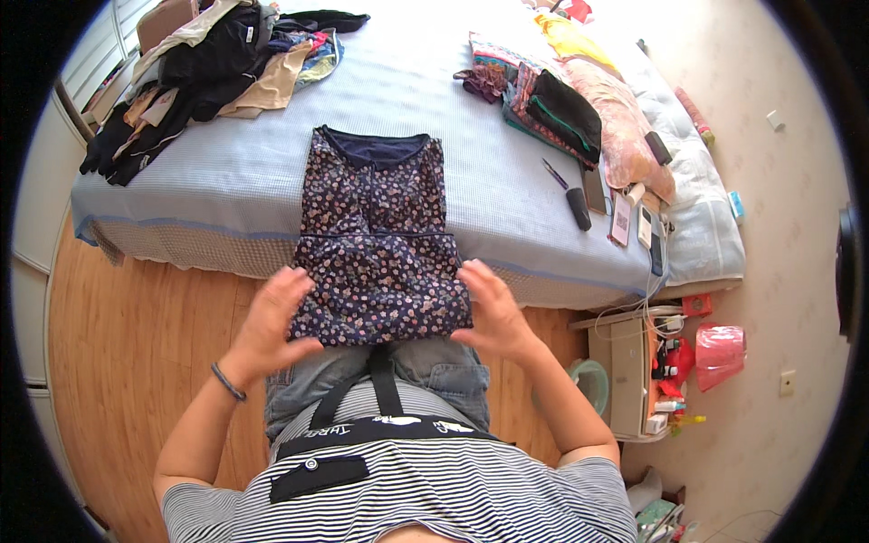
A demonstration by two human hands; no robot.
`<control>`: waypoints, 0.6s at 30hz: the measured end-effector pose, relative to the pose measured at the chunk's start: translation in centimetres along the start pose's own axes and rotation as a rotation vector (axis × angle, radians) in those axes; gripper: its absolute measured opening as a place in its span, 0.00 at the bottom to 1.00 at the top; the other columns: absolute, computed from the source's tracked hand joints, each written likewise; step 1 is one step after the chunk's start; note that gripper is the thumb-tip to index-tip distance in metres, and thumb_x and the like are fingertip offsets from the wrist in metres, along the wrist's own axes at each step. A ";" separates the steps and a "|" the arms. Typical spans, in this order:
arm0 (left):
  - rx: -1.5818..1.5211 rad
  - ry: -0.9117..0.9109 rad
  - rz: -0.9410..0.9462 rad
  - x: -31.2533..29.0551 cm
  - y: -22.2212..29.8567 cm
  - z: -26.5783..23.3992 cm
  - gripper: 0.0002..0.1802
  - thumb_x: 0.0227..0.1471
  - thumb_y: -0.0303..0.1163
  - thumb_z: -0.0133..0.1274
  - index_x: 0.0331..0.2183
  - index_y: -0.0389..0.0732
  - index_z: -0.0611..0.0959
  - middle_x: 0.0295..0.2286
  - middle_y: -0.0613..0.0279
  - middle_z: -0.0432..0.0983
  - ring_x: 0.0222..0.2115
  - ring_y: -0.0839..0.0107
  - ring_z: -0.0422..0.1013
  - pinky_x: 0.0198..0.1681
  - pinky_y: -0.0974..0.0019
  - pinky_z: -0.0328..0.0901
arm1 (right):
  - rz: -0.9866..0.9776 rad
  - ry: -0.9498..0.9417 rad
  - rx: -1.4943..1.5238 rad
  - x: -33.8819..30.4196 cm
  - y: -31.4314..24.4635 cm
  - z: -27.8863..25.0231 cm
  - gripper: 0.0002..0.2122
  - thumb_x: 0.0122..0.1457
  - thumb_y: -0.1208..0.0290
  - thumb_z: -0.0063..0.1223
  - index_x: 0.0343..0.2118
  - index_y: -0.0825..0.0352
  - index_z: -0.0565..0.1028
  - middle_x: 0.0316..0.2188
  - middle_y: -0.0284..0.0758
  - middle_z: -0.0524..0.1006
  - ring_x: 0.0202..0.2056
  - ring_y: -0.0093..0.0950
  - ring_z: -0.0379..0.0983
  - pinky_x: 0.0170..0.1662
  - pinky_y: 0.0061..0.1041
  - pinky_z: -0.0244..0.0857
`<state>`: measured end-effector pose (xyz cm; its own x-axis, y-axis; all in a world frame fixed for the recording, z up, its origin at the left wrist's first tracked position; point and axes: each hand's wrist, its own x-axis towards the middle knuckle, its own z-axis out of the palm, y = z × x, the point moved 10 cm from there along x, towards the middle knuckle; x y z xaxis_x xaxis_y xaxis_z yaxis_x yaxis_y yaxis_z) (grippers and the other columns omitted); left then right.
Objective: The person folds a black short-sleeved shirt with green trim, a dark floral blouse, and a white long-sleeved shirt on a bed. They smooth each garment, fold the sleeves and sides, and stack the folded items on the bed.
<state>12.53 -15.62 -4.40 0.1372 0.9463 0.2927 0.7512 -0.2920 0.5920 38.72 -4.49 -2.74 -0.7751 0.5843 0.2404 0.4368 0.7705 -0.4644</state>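
A dark navy floral dress (380, 281) lies neckline-away in front of me, with its sides tucked in to a narrow panel. Its upper half is flat on the bed, and the lower half reaches past the bed's near edge toward my lap. At the lower left corner is my left hand (270, 324), fingers spread and thumb along the bottom edge. My right hand (496, 312) mirrors it at the lower right corner, with its fingers apart too. Both hands are at the cloth's edges without a visible grip; light contact is hard to judge.
A bed (235, 181) with a pale blue cover spans the far side. Heaped clothes (226, 72) sit at the far left, folded clothes (552, 109) at the right. Near these are a black-capped object (577, 208) and a phone (620, 220). A nightstand (625, 371) stands right.
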 end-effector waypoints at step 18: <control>-0.642 0.088 -0.288 5.0 -5.0 -3.5 0.07 0.48 0.19 0.54 0.34 0.33 0.81 0.28 0.72 0.75 0.29 0.83 0.69 0.32 0.76 0.66 | 0.420 0.208 0.732 2.8 7.9 -0.7 0.10 0.47 0.86 0.49 0.34 0.71 0.75 0.28 0.27 0.74 0.32 0.16 0.69 0.35 0.18 0.64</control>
<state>7.15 -9.90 -3.27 -0.0821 0.9914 0.1016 0.2175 -0.0817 0.9726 40.28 3.39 -5.14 -0.4852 0.8733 0.0438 0.2088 0.1644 -0.9641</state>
